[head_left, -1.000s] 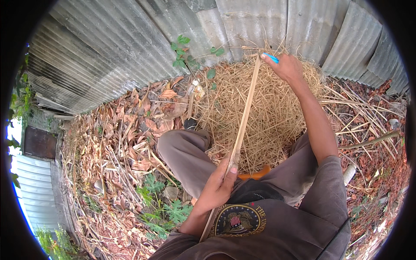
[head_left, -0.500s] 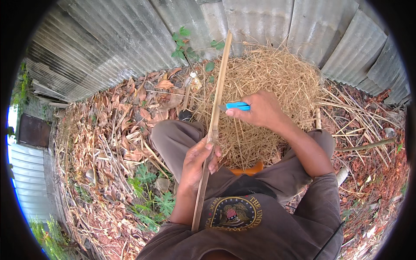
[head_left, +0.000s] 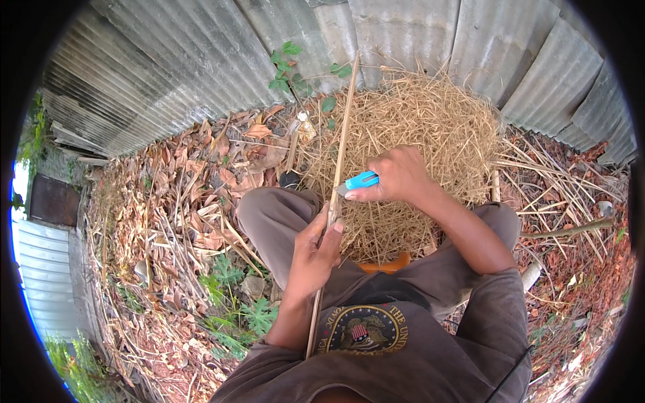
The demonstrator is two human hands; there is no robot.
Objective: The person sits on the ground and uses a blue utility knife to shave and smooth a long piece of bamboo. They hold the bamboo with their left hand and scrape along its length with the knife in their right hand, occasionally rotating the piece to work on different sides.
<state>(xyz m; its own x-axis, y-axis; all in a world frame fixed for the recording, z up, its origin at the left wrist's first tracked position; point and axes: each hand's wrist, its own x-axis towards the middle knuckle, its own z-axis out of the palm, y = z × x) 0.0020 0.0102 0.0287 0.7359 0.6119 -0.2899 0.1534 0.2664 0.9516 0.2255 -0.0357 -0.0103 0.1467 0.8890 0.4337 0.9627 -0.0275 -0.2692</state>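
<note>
A long, thin bamboo strip (head_left: 347, 127) runs from my lap up toward the metal fence. My left hand (head_left: 316, 250) is closed around its middle, thumb and fingers pinching it, and its lower end rests along my forearm and shirt. In my right hand (head_left: 396, 176) is a blue-handled utility knife (head_left: 363, 180); its short blade touches the strip's right edge just above my left fingers. A broad heap of pale shavings (head_left: 423, 121) lies beyond and beneath my right hand.
Corrugated metal sheets (head_left: 289, 40) stand as a fence at the far side. Dry leaves (head_left: 181, 195) cover the ground to the left, with a green plant (head_left: 259, 316) near my left elbow. Bamboo pieces (head_left: 544, 181) lie at right. Something orange (head_left: 393, 263) shows between my legs.
The knife has come down along the strip, nearer my left hand. The strip has turned so its narrow edge shows, and my left thumb now lies on its right side.
</note>
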